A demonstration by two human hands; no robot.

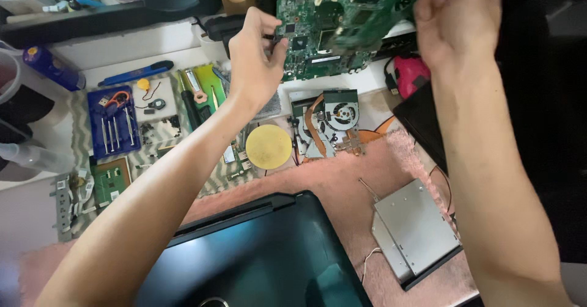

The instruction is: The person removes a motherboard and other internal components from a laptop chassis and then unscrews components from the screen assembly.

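Item: large green printed circuit board studded with chips, sockets and metal shields (333,23), flat and rigid.
Position: held up in the air, tilted, above the far part of the counter (177,53); its right end is blurred.
Handling, judged: light for its size, stiff but brittle under bending; component faces and solder points are fragile, so the bare edges and corners are the safe places to grip.
Left hand (257,59): at the board's left edge, fingers curled and pinched together on the rim.
Right hand (455,20): closed in a fist over the board's upper right edge, clamped on it.
Below the board: copper heat pipe with a square grey cooling fan (333,124), lying on the counter.
Left of the fan: round yellow disc (268,146).
Further left of the board: blue tray of small screwdrivers (113,120), a smaller green circuit card (111,180), a blue-handled tool (136,73).
Right of the fan: pink object with a black cable (409,75), partly hidden.
Nearer than the fan: pink fluffy mat (361,179) carrying a flat silver metal drive (416,230) and a dark glossy laptop lid (257,261).
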